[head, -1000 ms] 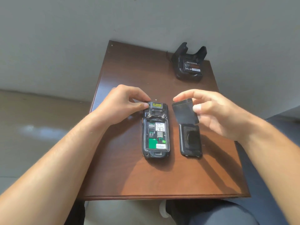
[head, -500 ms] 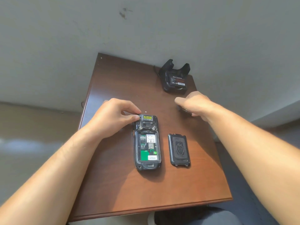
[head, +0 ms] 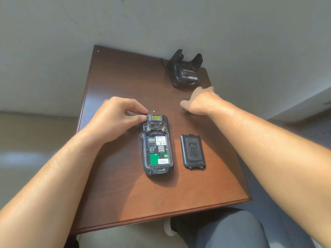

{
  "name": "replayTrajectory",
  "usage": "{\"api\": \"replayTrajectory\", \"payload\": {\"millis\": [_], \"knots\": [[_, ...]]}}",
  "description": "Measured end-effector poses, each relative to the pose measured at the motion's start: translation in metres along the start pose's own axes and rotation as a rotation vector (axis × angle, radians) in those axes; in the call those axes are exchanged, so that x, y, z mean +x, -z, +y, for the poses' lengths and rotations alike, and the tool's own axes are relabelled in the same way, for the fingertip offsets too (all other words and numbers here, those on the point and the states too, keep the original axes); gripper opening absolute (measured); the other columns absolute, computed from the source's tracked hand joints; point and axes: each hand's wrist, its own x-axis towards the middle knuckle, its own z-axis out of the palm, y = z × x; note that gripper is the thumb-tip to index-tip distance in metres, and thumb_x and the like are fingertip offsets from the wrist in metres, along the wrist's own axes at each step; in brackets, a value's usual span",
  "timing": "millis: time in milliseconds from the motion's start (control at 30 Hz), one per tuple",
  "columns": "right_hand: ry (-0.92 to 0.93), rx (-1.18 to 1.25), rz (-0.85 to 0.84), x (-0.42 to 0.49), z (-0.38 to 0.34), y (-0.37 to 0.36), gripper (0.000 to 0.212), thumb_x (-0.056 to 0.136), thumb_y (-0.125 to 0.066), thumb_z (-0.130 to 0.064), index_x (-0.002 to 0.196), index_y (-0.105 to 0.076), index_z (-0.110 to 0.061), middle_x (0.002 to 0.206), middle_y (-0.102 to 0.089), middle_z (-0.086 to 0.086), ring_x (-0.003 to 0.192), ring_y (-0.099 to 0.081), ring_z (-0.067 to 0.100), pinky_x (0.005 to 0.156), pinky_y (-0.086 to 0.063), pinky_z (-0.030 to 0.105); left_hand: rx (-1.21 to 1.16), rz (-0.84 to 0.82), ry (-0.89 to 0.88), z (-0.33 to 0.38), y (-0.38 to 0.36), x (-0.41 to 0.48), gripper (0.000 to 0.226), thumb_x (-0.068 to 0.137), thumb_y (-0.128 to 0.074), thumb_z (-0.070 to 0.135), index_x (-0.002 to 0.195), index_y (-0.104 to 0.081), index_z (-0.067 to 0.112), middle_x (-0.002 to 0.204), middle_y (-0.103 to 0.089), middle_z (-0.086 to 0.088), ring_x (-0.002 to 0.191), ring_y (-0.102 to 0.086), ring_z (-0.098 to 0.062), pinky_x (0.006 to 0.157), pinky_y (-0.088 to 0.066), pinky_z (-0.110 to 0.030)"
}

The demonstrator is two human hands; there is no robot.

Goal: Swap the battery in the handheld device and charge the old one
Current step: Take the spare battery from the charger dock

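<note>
The black handheld device (head: 157, 149) lies face down on the brown table (head: 125, 77), its battery bay uncovered and showing green circuit board and labels. My left hand (head: 118, 117) pinches the device's top left corner. My right hand (head: 202, 102) is palm down further back on the right, closed over the old battery (head: 186, 100); only a dark edge of it shows. The black back cover (head: 192, 152) lies to the right of the device. A black charging cradle (head: 179, 83) stands at the far right corner with another battery (head: 189, 74) seated in it.
The table is small; its front edge runs close to my lap, and my grey trouser leg (head: 232, 228) shows below it. A grey wall rises right behind the table. Floor drops away on both sides.
My right hand has carried the battery away from beside the device, back and right towards the cradle, and lowered it to the table. The back cover is now fully visible. My left hand has stayed.
</note>
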Motion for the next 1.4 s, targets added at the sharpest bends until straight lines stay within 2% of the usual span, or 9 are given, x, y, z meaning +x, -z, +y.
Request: {"api": "replayTrajectory", "payload": {"millis": [100, 267, 433, 800, 967, 1067, 1167, 1300, 1400], "knots": [[0.034, 0.019, 0.031, 0.004, 0.010, 0.010, 0.071, 0.088, -0.051, -0.054, 0.143, -0.045, -0.009, 0.152, -0.034, 0.024, 0.127, -0.052, 0.049, 0.098, -0.045, 0.046, -0.018, -0.010, -0.002, 0.003, -0.001, 0.001, 0.008, 0.088, -0.077, 0.022, 0.093, -0.078, 0.028, 0.061, -0.066, 0.036, 0.046, -0.059, 0.008, 0.050, -0.045, -0.009], [0.167, 0.199, 0.167, 0.027, 0.025, 0.031, 0.052, 0.092, -0.059, -0.039, 0.138, -0.053, -0.015, 0.140, -0.055, 0.014, 0.124, -0.057, 0.035, 0.088, -0.042, 0.030, -0.020, -0.019, -0.017, 0.002, -0.007, -0.002, 0.009, 0.088, -0.077, 0.021, 0.094, -0.078, 0.027, 0.061, -0.067, 0.034, 0.045, -0.059, 0.006, 0.049, -0.048, -0.013], [0.545, -0.099, 0.275, 0.050, 0.025, 0.044, 0.058, 0.088, -0.069, -0.023, 0.142, -0.052, -0.010, 0.139, -0.055, 0.017, 0.128, -0.053, 0.039, 0.108, -0.043, 0.042, 0.010, -0.019, -0.036, 0.002, -0.008, -0.003, 0.009, 0.088, -0.077, 0.021, 0.095, -0.078, 0.027, 0.061, -0.066, 0.034, 0.044, -0.061, 0.000, 0.051, -0.047, -0.015], [0.724, -0.367, 0.282, 0.071, 0.006, 0.052, 0.038, 0.081, -0.079, -0.030, 0.110, -0.067, -0.007, 0.105, -0.063, 0.018, 0.102, -0.060, 0.043, 0.086, -0.053, 0.050, 0.034, -0.009, -0.047, 0.000, -0.007, -0.002, 0.009, 0.087, -0.077, 0.021, 0.094, -0.078, 0.027, 0.060, -0.066, 0.034, 0.045, -0.059, -0.003, 0.051, -0.045, -0.012], [0.723, -0.386, 0.254, 0.068, -0.001, 0.053, 0.020, 0.076, -0.073, -0.021, 0.089, -0.061, -0.012, 0.087, -0.051, 0.008, 0.085, -0.057, 0.039, 0.074, -0.054, 0.046, 0.045, 0.006, -0.055, -0.002, -0.009, -0.001, 0.010, 0.086, -0.078, 0.022, 0.094, -0.078, 0.028, 0.059, -0.065, 0.032, 0.048, -0.055, -0.002, 0.050, -0.035, -0.008], [0.740, -0.307, 0.226, 0.071, 0.000, 0.053, 0.028, 0.072, -0.073, -0.020, 0.075, -0.045, -0.023, 0.082, -0.044, 0.001, 0.081, -0.053, 0.036, 0.069, -0.049, 0.040, 0.053, 0.011, -0.055, -0.002, -0.007, 0.000, 0.011, 0.086, -0.078, 0.022, 0.096, -0.079, 0.026, 0.058, -0.065, 0.031, 0.048, -0.055, 0.001, 0.049, -0.032, -0.006], [0.725, -0.253, 0.216, 0.068, 0.004, 0.055, 0.029, 0.072, -0.073, -0.021, 0.084, -0.047, -0.020, 0.089, -0.050, 0.001, 0.084, -0.050, 0.032, 0.070, -0.042, 0.035, 0.056, 0.018, -0.055, -0.003, -0.008, 0.000, 0.011, 0.086, -0.078, 0.022, 0.095, -0.079, 0.028, 0.057, -0.066, 0.029, 0.049, -0.056, 0.001, 0.050, -0.033, -0.005], [0.702, -0.090, 0.259, 0.063, 0.013, 0.060, 0.034, 0.071, -0.071, -0.021, 0.104, -0.064, -0.016, 0.103, -0.070, 0.006, 0.096, -0.065, 0.033, 0.084, -0.056, 0.041, 0.050, 0.016, -0.046, -0.003, -0.009, 0.000, 0.011, 0.086, -0.078, 0.023, 0.095, -0.079, 0.028, 0.056, -0.066, 0.028, 0.051, -0.058, 0.001, 0.051, -0.035, -0.006], [0.704, 0.063, 0.294, 0.054, 0.022, 0.065, 0.043, 0.074, -0.071, -0.019, 0.117, -0.064, -0.015, 0.115, -0.069, 0.003, 0.106, -0.065, 0.025, 0.095, -0.055, 0.040, 0.051, 0.018, -0.042, -0.004, -0.009, 0.000, 0.010, 0.086, -0.078, 0.025, 0.095, -0.079, 0.030, 0.057, -0.066, 0.025, 0.053, -0.062, 0.000, 0.055, -0.039, -0.009]]}}
